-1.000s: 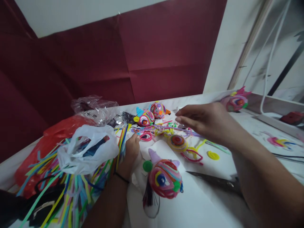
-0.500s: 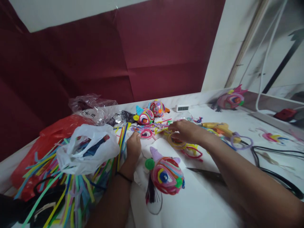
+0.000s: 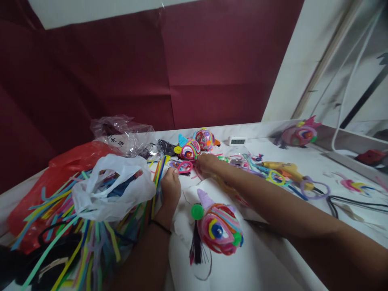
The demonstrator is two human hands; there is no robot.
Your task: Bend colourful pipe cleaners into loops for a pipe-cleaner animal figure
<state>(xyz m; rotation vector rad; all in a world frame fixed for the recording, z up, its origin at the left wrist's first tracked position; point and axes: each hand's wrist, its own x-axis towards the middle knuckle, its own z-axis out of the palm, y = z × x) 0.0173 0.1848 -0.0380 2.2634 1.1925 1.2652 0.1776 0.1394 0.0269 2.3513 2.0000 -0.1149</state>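
Observation:
My left hand (image 3: 170, 186) is closed beside the pile of craft pieces. At its thumb and fingertips is a pink pipe-cleaner loop (image 3: 184, 167), apparently pinched at its left end. My right hand (image 3: 206, 164) reaches across into the colourful pieces, fingers curled downward and together; what they grip, if anything, is hidden. Below both hands, a round fish-like pipe-cleaner ornament (image 3: 220, 228) with a blue eye, purple horn and black tassel lies on white paper (image 3: 257, 262). Two similar ornaments, one with a blue horn (image 3: 188, 149) and one with an orange tip (image 3: 206, 139), sit just behind.
On the left, a white plastic bag (image 3: 113, 190) lies over many loose pipe cleaners (image 3: 100, 242), beside a red bag (image 3: 81, 157). To the right lie a yellow glue gun (image 3: 285, 171) and black cord (image 3: 357, 202). A small digital clock (image 3: 237, 141) stands behind.
My right hand has moved left and slightly away, from the right side of the pile towards the rear ornaments. The pink loop sits slightly higher and closer to my left hand, which stays nearly in place.

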